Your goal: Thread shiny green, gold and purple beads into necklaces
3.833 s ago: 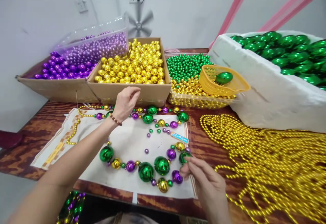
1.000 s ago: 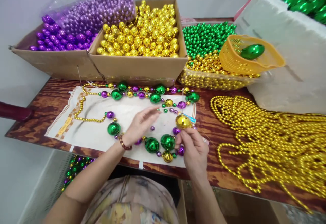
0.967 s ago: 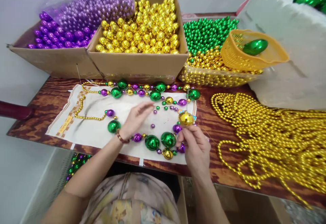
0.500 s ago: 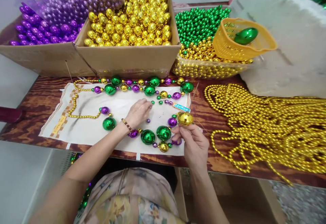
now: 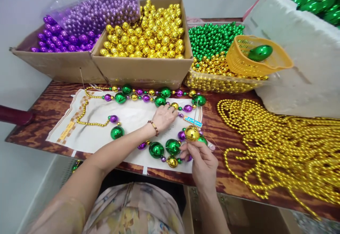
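My right hand (image 5: 203,157) pinches a large gold bead (image 5: 191,133), and a thin needle (image 5: 197,115) stands up above that bead. Around those fingers lies a strand of beads with large green beads (image 5: 173,146), a small gold bead (image 5: 172,161) and purple ones, on a white cloth (image 5: 138,118). My left hand (image 5: 165,118) is down on the cloth by the small loose beads, its fingers bent together; whatever is in them is hidden. Just beyond it runs the finished-looking row of green, gold and purple beads (image 5: 146,98), with a blue label (image 5: 193,121) to its right.
Cardboard boxes of purple beads (image 5: 77,39) and gold beads (image 5: 145,37) stand at the back. Right of them are a clear tub of green and gold beads (image 5: 212,81), an orange basket (image 5: 239,58) and a white foam box (image 5: 289,60). Gold bead chains (image 5: 265,145) cover the right side.
My left hand has moved right across the cloth, over where small green beads lay. My right hand keeps its grip on the gold bead, the needle now more upright. The view has shifted slightly.
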Demonstrator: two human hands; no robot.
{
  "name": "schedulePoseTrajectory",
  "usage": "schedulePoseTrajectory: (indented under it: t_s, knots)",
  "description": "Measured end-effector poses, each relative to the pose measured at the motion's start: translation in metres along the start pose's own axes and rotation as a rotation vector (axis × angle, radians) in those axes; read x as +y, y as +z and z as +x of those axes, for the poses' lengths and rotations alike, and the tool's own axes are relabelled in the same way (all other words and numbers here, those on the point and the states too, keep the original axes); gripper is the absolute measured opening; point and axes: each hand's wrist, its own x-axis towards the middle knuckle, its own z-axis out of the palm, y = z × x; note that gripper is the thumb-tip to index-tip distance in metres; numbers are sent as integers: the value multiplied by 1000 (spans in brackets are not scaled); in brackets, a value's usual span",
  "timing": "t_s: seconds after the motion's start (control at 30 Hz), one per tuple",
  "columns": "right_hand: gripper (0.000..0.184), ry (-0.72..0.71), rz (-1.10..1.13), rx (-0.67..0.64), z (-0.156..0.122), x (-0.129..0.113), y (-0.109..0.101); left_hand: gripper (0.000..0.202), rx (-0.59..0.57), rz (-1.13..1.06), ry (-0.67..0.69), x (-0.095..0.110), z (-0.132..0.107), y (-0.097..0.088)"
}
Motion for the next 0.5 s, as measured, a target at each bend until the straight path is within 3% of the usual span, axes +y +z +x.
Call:
schedulePoseTrajectory:
  t_s: [0.1, 0.23, 0.3, 0.5]
  knots:
    - [19, -5, -26, 13, 0, -1, 0, 11, 105, -294, -100, 5, -8, -15]
    - [18, -12, -89, -29, 0, -2, 1, 12, 151, -1039, -340, 13, -30, -47]
    - [16, -28, -111, -66, 0, -3, 3, 18, 134, -1317, -392, 18, -40, -60]
    - [10, -129, -186, -183, -1, -9, 8, 18, 142, -1536, -384, 27, -54, -74]
